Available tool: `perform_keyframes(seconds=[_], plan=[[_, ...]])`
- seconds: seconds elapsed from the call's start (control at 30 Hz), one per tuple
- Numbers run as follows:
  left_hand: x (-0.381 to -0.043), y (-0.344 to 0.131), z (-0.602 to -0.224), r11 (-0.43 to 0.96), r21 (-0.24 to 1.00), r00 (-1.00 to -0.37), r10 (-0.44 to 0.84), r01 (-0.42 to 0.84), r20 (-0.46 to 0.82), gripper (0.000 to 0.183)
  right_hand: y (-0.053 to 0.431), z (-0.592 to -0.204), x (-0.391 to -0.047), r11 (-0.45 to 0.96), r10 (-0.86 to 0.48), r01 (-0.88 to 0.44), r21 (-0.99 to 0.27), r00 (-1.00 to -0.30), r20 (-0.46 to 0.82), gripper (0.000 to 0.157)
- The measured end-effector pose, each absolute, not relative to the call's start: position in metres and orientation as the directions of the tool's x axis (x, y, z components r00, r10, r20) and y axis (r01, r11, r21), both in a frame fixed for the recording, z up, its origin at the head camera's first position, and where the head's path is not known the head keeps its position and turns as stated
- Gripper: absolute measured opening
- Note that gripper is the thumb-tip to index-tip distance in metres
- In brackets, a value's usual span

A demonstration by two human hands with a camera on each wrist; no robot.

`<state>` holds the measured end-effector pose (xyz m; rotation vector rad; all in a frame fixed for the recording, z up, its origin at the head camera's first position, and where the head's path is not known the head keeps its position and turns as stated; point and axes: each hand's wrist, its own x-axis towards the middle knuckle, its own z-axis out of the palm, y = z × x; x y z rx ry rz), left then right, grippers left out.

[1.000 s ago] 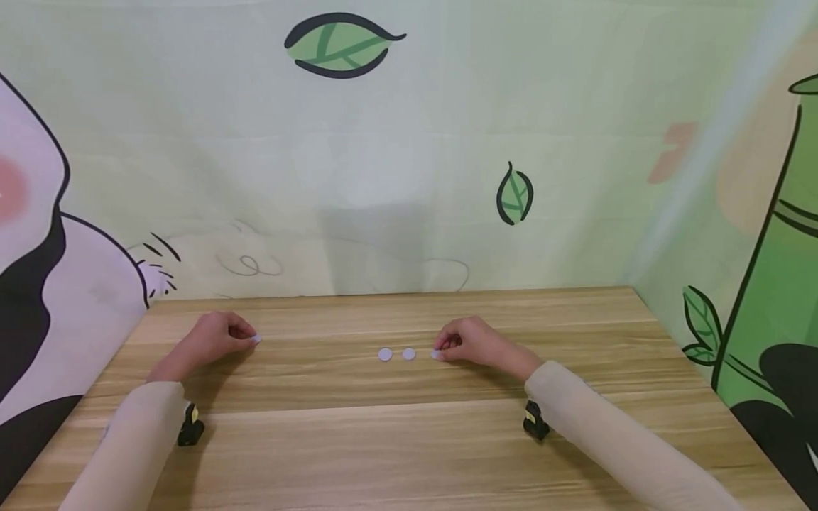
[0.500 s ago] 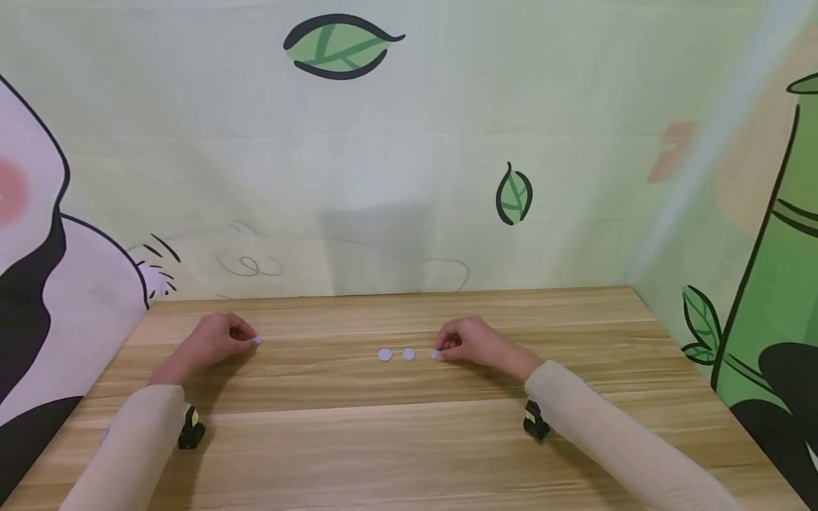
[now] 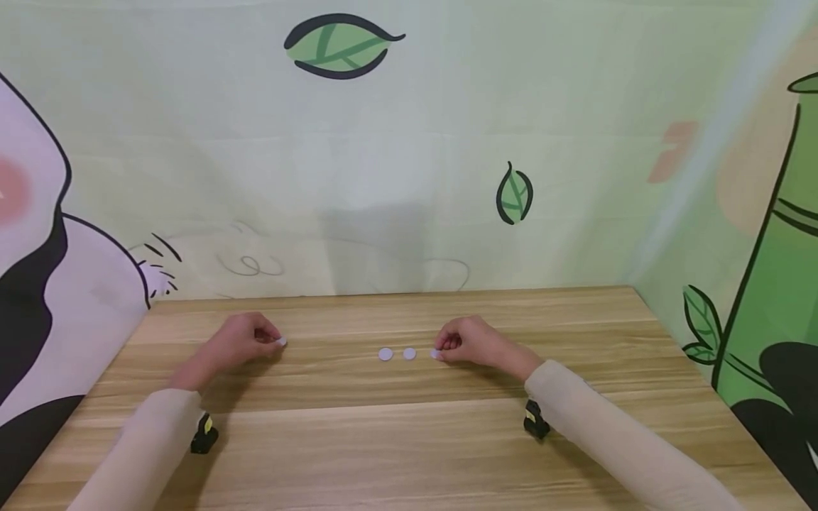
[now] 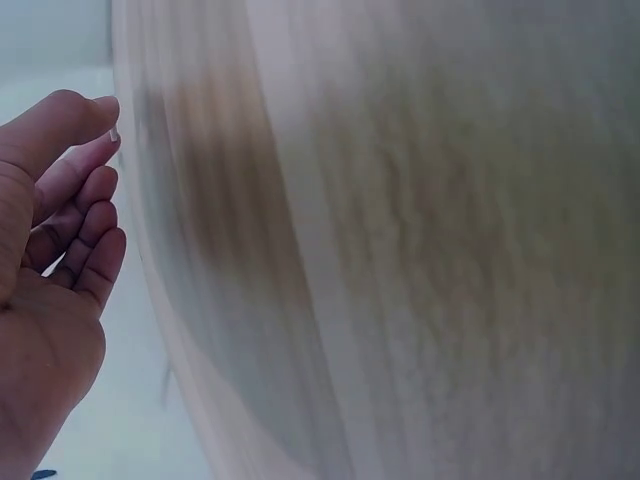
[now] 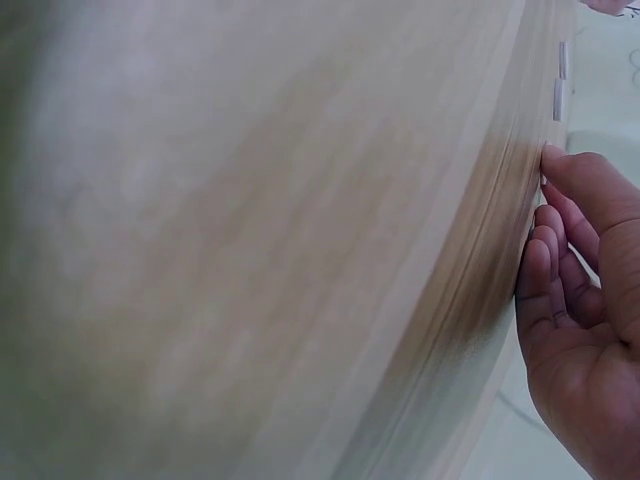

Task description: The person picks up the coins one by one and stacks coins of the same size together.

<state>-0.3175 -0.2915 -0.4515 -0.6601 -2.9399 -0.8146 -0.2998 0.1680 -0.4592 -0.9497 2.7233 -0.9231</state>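
Note:
My left hand (image 3: pixel 239 343) pinches a small white disc (image 3: pixel 282 342) between thumb and forefinger, over the left part of the table. In the left wrist view that disc shows edge-on as a thin pale sliver (image 4: pixel 114 133) at the fingertips. To the right, my right hand (image 3: pixel 474 342) pinches another white disc (image 3: pixel 435 353) right at the tabletop, its other fingers curled in. Two more white discs lie flat in a row beside it: the nearer one (image 3: pixel 410 353) and a slightly larger-looking one (image 3: pixel 385 354) farther left.
The wooden table (image 3: pixel 358 454) runs back to a pale green cloth backdrop (image 3: pixel 409 142) printed with leaves, bamboo and a panda-like figure. Each wrist carries a small black camera, the left one (image 3: pixel 204 434) and the right one (image 3: pixel 535 420), below beige sleeves.
After staying nearly still at first, my left hand has moved to the right with its disc, toward the row. My right hand and the two discs on the table have stayed put.

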Motion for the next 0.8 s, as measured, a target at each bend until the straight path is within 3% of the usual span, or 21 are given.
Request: perform_keyframes(seconds=[0.8], plan=[[-0.315, -0.278, -0.449, 0.772, 0.476, -0.901, 0.416, 0.421, 0.122, 0.013, 0.167, -0.455, -0.297, 0.631, -0.59, -0.529, -0.568, -0.802, 0.09, 0.009]])
